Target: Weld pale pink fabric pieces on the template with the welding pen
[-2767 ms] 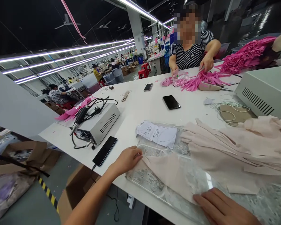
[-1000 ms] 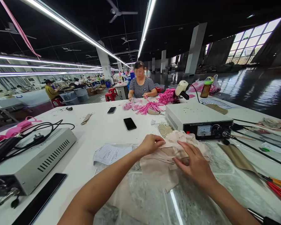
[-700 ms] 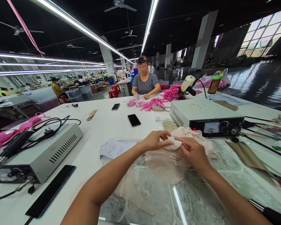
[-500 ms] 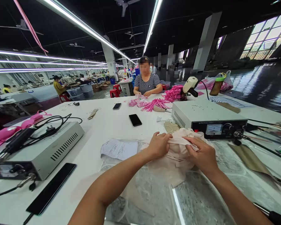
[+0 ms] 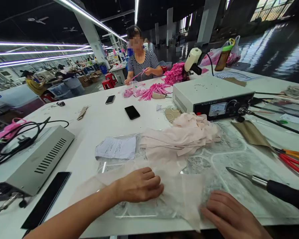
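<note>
A sheer beige fabric piece (image 5: 186, 189) lies spread over the glassy, marbled mat (image 5: 229, 162) in front of me. My left hand (image 5: 143, 185) is closed in a loose fist on its middle, with the fingertips hidden. At the cloth's right edge, my right hand (image 5: 230, 212) has its fingers together and pinches the edge near the table's front. Beyond both hands sits a crumpled pile of beige fabric (image 5: 179, 136). To the right lies a black-handled tool with a pointed metal tip (image 5: 259, 182).
A printed white paper slip (image 5: 117, 147) lies left of the pile. Grey machine boxes stand at left (image 5: 40, 159) and right (image 5: 211, 96). A black phone (image 5: 132, 112), red-handled tool (image 5: 292, 164) and pink strips (image 5: 154, 91) are on the table. Across it sits a co-worker (image 5: 142, 63) holding a pink strip.
Both hands have left the crumpled pile and come nearer to me, onto the flat sheer piece. My view has tilted down. The co-worker's hands have lifted with a pink strip.
</note>
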The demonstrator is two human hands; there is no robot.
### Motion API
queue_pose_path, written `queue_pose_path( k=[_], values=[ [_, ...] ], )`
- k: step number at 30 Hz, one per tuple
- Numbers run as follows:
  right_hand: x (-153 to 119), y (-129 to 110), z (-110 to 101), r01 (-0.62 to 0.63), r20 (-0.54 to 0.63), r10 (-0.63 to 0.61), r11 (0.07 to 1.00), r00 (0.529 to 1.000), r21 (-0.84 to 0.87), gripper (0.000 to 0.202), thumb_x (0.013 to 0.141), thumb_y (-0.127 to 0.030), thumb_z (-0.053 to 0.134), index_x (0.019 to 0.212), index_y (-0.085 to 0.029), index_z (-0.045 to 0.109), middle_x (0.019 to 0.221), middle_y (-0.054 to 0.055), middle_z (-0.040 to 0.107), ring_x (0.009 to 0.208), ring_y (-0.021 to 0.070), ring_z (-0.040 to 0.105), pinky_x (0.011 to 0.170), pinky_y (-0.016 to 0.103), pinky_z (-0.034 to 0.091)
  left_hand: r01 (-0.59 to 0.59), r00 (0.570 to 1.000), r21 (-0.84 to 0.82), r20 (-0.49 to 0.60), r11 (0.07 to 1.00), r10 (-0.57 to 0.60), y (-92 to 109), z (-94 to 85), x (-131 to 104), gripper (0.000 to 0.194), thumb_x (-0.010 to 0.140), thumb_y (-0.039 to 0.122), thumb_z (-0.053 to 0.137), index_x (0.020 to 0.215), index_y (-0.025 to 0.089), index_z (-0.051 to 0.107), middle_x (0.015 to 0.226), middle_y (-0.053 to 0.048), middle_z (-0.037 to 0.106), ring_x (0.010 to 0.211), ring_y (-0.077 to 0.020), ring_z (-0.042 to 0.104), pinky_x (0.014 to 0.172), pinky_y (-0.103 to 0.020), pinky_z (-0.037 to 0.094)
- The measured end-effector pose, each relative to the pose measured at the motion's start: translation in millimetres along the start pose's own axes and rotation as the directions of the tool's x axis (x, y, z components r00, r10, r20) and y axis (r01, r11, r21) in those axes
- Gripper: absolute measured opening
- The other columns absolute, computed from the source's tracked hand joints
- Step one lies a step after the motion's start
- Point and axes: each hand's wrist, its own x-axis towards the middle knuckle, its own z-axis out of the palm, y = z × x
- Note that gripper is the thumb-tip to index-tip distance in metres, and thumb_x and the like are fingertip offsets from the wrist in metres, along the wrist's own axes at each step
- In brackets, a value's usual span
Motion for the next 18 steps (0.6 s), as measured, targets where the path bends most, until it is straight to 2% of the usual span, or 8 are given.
queue_pose_path(
  k=[3, 5, 7, 9, 11, 14, 16, 18],
  values=[
    [-2.3, -5.8, 2.0, -0.05, -0.005, 0.051, 0.996, 0.999, 0.077, 0.03, 0.095, 0.003, 0.037, 0.109, -0.011, 0.059, 0.095, 0.01, 0.056, 0.092, 0.022, 0.056, 0.089, 0.037, 0.048, 0.039, 0.995, -0.038, 0.095, 0.998, -0.036, 4.5, -9.3, -8.8, 0.017, 0.088, 0.017, 0.051, 0.104, 0.013, 0.056, 0.077, -0.004, 0.054, 0.06, -0.0145, 0.048, 0.06, -0.031, 0.041],
    [-1.1, -1.1, -2.0, -0.125, -0.047, 0.129, 0.989, 0.991, 0.082, 0.03, 0.096, 0.0, 0.037, 0.111, -0.014, 0.059, 0.095, 0.009, 0.055, 0.09, 0.0218, 0.057, 0.081, 0.033, 0.05, 0.136, 0.977, -0.108, 0.18, 0.985, -0.115, 4.3, -18.3, -7.5, 0.022, 0.082, 0.024, 0.055, 0.102, 0.014, 0.057, 0.077, -0.003, 0.054, 0.059, -0.0148, 0.049, 0.06, -0.031, 0.042],
    [-1.0, 8.1, -6.8, -0.229, -0.093, 0.231, 0.973, 0.968, 0.03, 0.026, 0.1, -0.007, 0.039, 0.113, -0.017, 0.059, 0.098, 0.009, 0.054, 0.09, 0.022, 0.057, 0.075, 0.031, 0.051, 0.231, 0.958, -0.176, 0.212, 0.957, -0.192, 5.2, -23.3, 0.2, 0.021, 0.082, 0.026, 0.054, 0.1, 0.016, 0.059, 0.078, -0.004, 0.056, 0.062, -0.015, 0.052, 0.063, -0.031, 0.044],
    [-2.7, 19.0, -9.4, -0.323, -0.119, 0.315, 0.945, 0.942, -0.053, 0.023, 0.104, -0.019, 0.038, 0.116, -0.019, 0.058, 0.103, 0.009, 0.053, 0.093, 0.0233, 0.056, 0.074, 0.032, 0.05, 0.241, 0.966, -0.199, 0.138, 0.95, -0.216, 7.2, -19.3, 14.0, 0.021, 0.088, 0.022, 0.047, 0.104, 0.015, 0.06, 0.086, -0.006, 0.062, 0.071, -0.0156, 0.057, 0.069, -0.03, 0.046],
    [-5.3, 28.4, -8.5, -0.391, -0.13, 0.376, 0.913, 0.917, -0.118, 0.025, 0.106, -0.026, 0.037, 0.118, -0.02, 0.058, 0.108, 0.009, 0.053, 0.096, 0.0248, 0.055, 0.076, 0.034, 0.05, 0.172, 0.985, -0.18, 0.02, 0.968, -0.172, 9.4, -5.7, 30.9, 0.025, 0.095, 0.018, 0.041, 0.111, 0.012, 0.059, 0.106, -0.009, 0.065, 0.092, -0.0177, 0.06, 0.082, -0.03, 0.046],
    [-9.3, 35.0, -4.3, -0.432, -0.134, 0.413, 0.885, 0.901, -0.172, 0.027, 0.106, -0.027, 0.034, 0.117, -0.019, 0.058, 0.111, 0.009, 0.053, 0.098, 0.0254, 0.055, 0.079, 0.036, 0.049, 0.049, 0.993, -0.112, -0.105, 0.992, -0.061, 11.6, 22.2, 52.6, 0.028, 0.1, 0.02, 0.038, 0.117, 0.011, 0.057, 0.129, -0.009, 0.058, 0.12, -0.0236, 0.051, 0.101, -0.035, 0.039],
    [-12.2, 34.3, -3.0, -0.445, -0.15, 0.422, 0.875, 0.894, -0.191, 0.026, 0.106, -0.025, 0.035, 0.115, -0.019, 0.058, 0.111, 0.008, 0.053, 0.098, 0.025, 0.055, 0.081, 0.037, 0.049, 0.006, 0.992, -0.09, -0.128, 0.996, -0.018, 12.1, 36.5, 60.1, 0.028, 0.101, 0.023, 0.037, 0.116, 0.011, 0.058, 0.128, -0.008, 0.059, 0.122, -0.0241, 0.05, 0.105, -0.038, 0.036],
    [-15.2, 31.2, -4.5, -0.46, -0.175, 0.43, 0.863, 0.886, -0.206, 0.024, 0.105, -0.024, 0.037, 0.113, -0.019, 0.059, 0.11, 0.008, 0.054, 0.098, 0.0244, 0.056, 0.082, 0.036, 0.049, -0.02, 0.991, -0.096, -0.132, 0.995, 0.007, 11.2, 43.4, 62.4, 0.029, 0.101, 0.023, 0.036, 0.114, 0.011, 0.059, 0.125, -0.007, 0.061, 0.12, -0.0229, 0.052, 0.106, -0.037, 0.036]
  ],
)
